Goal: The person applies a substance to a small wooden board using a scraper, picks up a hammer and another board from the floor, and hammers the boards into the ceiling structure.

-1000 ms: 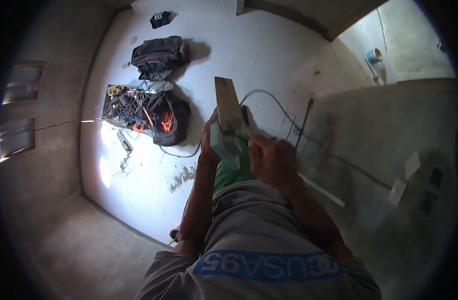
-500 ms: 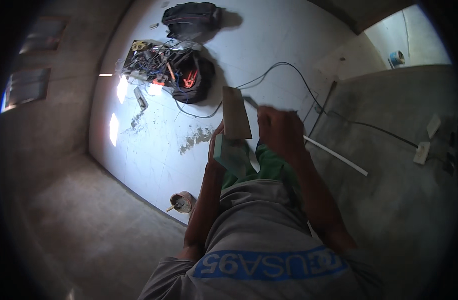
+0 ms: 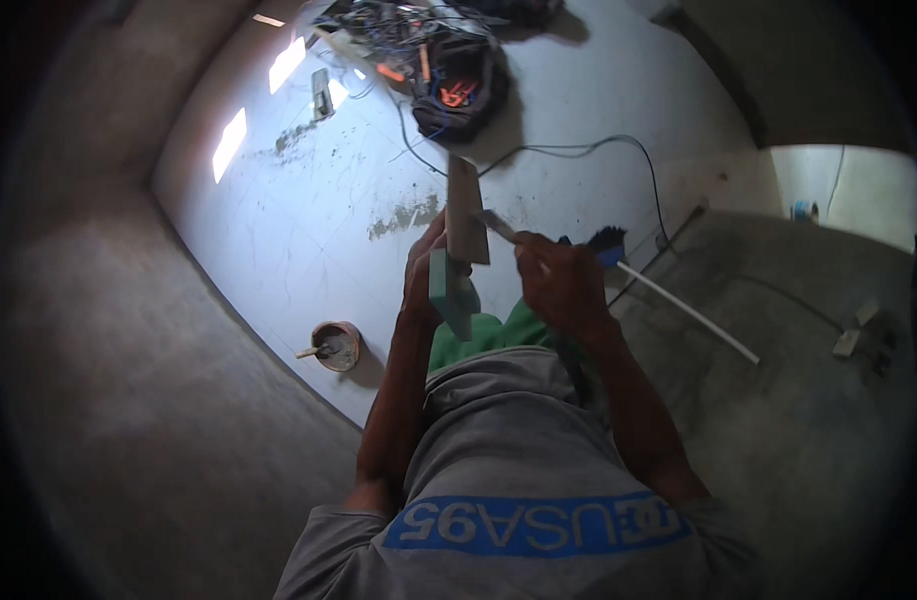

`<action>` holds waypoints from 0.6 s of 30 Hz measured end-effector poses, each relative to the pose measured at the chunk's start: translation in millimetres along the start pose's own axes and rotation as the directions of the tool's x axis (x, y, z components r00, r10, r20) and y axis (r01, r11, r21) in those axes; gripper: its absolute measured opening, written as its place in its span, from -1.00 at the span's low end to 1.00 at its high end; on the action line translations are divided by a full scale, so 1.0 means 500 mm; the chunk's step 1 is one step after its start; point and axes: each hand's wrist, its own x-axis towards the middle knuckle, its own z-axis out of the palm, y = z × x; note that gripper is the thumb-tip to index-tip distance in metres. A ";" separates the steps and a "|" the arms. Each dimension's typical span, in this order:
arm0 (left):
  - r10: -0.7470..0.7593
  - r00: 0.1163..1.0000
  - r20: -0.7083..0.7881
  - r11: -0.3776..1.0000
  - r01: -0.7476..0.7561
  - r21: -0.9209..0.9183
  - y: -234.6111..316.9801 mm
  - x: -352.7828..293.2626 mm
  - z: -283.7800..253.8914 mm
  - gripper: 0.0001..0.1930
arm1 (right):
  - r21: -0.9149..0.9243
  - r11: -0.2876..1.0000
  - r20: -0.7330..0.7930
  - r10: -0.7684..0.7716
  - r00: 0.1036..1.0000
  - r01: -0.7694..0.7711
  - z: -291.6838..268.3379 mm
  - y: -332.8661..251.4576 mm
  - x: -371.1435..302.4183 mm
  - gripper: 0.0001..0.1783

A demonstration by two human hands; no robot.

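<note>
**All Held Up Over the White Floor**

From where I stand, the person's left hand is curled round a green block, its fingers partly hidden, so I can't tell whether they also grip the tan board just above. The right hand is closed on a scraper, its blade at the board's right edge (touching or not, I can't say). A bucket stands near the floor's left edge.
</note>
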 end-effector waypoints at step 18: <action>-0.236 0.957 -0.167 0.952 0.263 0.160 0.184 -0.220 -0.295 -0.71 | 0.153 0.986 0.355 -0.122 0.927 0.071 0.258 -0.196 0.063 -0.73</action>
